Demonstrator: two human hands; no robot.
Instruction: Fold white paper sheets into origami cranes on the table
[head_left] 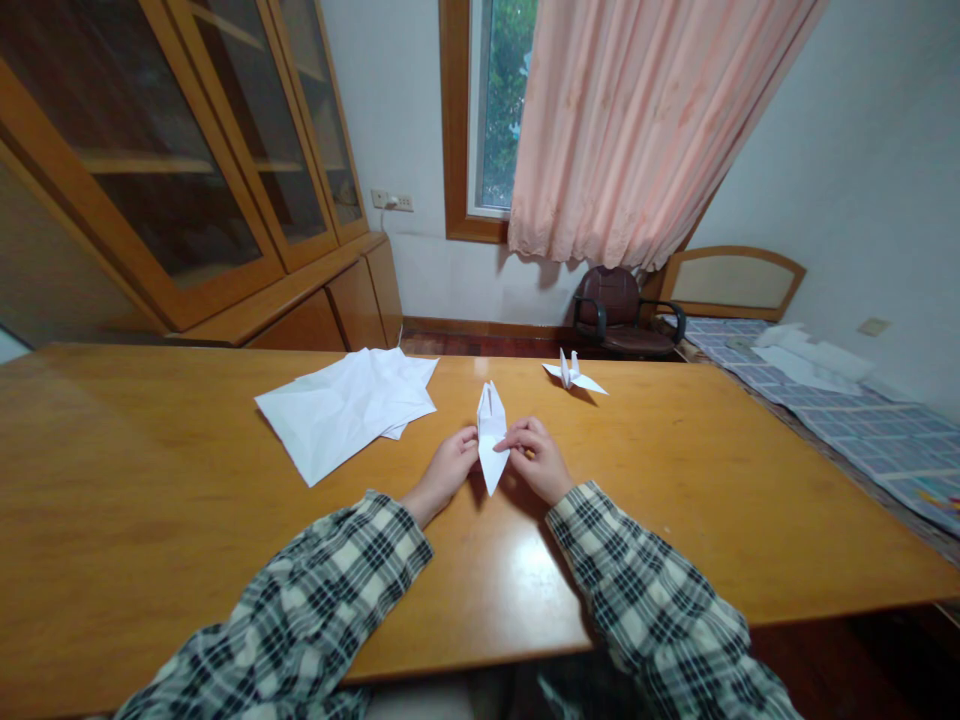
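Between my two hands is a piece of folded white paper (491,462), long and pointed toward me, with two narrow upright points at its far end. My left hand (450,466) grips its left edge, the fingertips partly hidden behind the paper. On the other side my right hand (538,458) pinches the right edge, one finger lying across the front face. A finished-looking white paper crane (574,374) with spread wings stands farther back on the right. To the left lies a loose pile of creased white paper sheets (352,405).
The wooden table (187,520) spans the view. Behind it are a glass-door cabinet (225,230) at left, a brown armchair (619,310) and a pink curtain (622,130). A bed (817,390) with a checked cover stands beyond the table's right edge.
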